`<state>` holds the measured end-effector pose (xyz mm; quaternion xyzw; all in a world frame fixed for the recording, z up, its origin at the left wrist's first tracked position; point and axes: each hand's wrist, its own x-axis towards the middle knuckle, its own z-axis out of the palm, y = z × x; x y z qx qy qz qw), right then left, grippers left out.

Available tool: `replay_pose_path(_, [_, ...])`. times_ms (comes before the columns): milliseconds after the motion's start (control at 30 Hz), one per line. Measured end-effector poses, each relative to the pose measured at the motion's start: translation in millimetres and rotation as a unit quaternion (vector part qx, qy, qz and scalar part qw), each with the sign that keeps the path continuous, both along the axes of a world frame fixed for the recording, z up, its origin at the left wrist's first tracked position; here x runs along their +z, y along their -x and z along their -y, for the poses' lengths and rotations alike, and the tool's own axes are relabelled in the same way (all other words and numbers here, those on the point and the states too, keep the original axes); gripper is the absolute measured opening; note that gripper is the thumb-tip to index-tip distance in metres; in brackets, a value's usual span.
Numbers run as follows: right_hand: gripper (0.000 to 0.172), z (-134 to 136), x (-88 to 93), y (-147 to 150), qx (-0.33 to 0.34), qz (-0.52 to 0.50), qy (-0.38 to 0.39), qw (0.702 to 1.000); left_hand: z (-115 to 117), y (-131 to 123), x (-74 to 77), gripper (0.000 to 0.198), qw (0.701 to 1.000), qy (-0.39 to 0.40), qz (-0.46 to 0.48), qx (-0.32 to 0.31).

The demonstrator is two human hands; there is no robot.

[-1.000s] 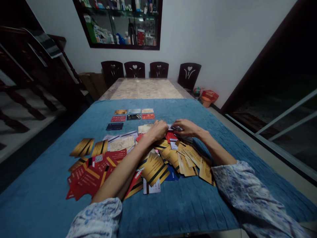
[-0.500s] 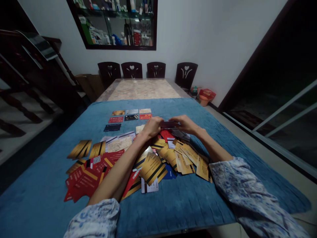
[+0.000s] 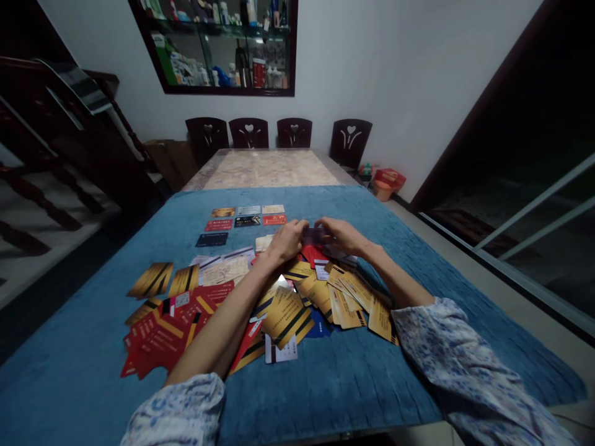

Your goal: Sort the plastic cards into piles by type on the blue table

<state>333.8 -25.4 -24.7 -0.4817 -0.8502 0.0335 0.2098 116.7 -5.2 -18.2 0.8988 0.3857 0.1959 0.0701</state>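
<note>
At the far edge of the card pile, my left hand (image 3: 292,239) and my right hand (image 3: 343,236) face each other. Between them is a dark card (image 3: 315,235), blurred; whether it is one card or a small stack I cannot tell. The fingers of both hands are closed on its ends. Below the hands lie red cards (image 3: 314,254), and nearer me gold cards (image 3: 286,314) with black stripes overlap. Left of my left forearm, a heap of red cards (image 3: 160,334) spreads out. Beyond it, single cards form short rows, among them a dark blue card (image 3: 211,240).
A blue cloth (image 3: 372,384) covers the near part of the table, and the bare tabletop (image 3: 274,167) shows beyond. Several dark chairs (image 3: 294,133) stand at the far end. A recessed shelf (image 3: 223,56) holds bottles. Stair railings are on the left.
The dark card between my hands has tilted and now looks blurred. My right hand has shifted slightly left, closer to my left hand. Cards on the cloth stay put.
</note>
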Motion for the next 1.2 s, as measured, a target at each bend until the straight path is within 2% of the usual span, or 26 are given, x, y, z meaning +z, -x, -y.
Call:
replay_pose_path(200, [0.044,-6,-8.9,1,-0.008,-0.005,-0.004,1.0,-3,-4,-9.2,0.041,1.0,-0.001,0.0,-0.01])
replay_pose_path(400, [0.049,-2,-5.0,2,0.022,-0.011,-0.008,1.0,-8,-2,-11.1,0.033,0.999,0.01,0.032,-0.006])
replay_pose_path(533, [0.057,0,-3.7,3,0.045,-0.029,-0.012,0.998,-6,-1,-5.7,0.031,0.999,0.017,0.043,0.002])
replay_pose_path(733, [0.065,-2,-7.5,0,0.032,-0.017,-0.025,0.999,-5,-3,2.9,0.032,0.999,0.028,0.029,0.013])
replay_pose_path(900, [0.059,-3,-8.3,-3,0.033,-0.008,-0.037,0.999,-2,-5,12.2,0.026,0.998,0.054,-0.007,0.01])
replay_pose_path(1200, [0.046,0,1.1,-2,0.012,0.063,-0.034,0.997,-8,0,24.8,0.033,0.995,0.048,-0.089,-0.004])
